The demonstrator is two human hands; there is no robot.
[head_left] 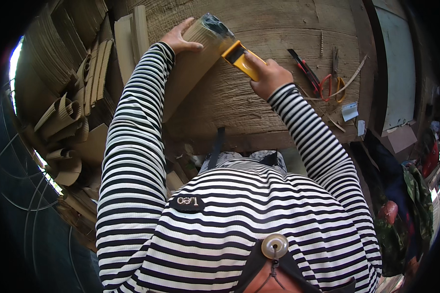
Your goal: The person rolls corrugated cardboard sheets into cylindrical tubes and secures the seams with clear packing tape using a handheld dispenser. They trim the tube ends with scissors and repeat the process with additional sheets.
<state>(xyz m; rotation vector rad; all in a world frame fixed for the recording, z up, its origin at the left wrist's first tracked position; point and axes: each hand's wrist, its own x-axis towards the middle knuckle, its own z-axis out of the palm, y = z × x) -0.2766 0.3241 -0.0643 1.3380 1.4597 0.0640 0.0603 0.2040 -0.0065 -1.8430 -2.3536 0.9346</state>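
Observation:
My left hand (179, 38) grips the far left side of a long piece of corrugated cardboard (194, 73), with the thumb lying over its top. Shiny, see-through tape (218, 29) covers the cardboard's far end and looks dark in places. In my right hand (273, 76) is a yellow-and-black tape dispenser (244, 62). Its head is at the taped end, close to the cardboard's right edge; whether they touch is hard to tell. The cardboard's near end is partly hidden behind my left sleeve.
On the wooden workbench (234, 106), right of my right hand, lie a red-and-black utility knife (305, 71), scissors (330, 86) and a curved cardboard strip (359, 69). Stacked cardboard (132, 40) and curled cardboard pieces (60, 113) crowd the left side.

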